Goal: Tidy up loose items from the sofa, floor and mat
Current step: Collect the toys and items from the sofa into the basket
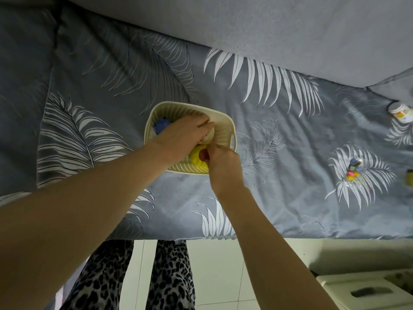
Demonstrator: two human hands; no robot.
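On the sofa [268, 36], a grey leaf-print cover [89, 74] spreads over the seat, and a cream plastic basket [225, 130] sits near its middle; everything else is placed from that basket. Inside it lie a blue item [161, 125] at the far left and a yellow item [197, 156] at the near side. The left hand [183, 133] reaches into the basket, its grip curled round a pale round item [210, 135] at the basket's right side. The right hand [220, 163] is at the near rim, its fingers pinched just beside that pale item; whether its grip has hold of anything I cannot tell. Well to the right of the basket, loose on the cover, lie a small bag of coloured bits [354, 170] and, farther back, a jar [400, 111] on its side. The basket looks light and stiff, best lifted by the slot handle in its right wall or by the rim. The bag probably handles soft and slippery, so a pinch at its top would do. The jar looks rigid and may roll, so wrap its body.
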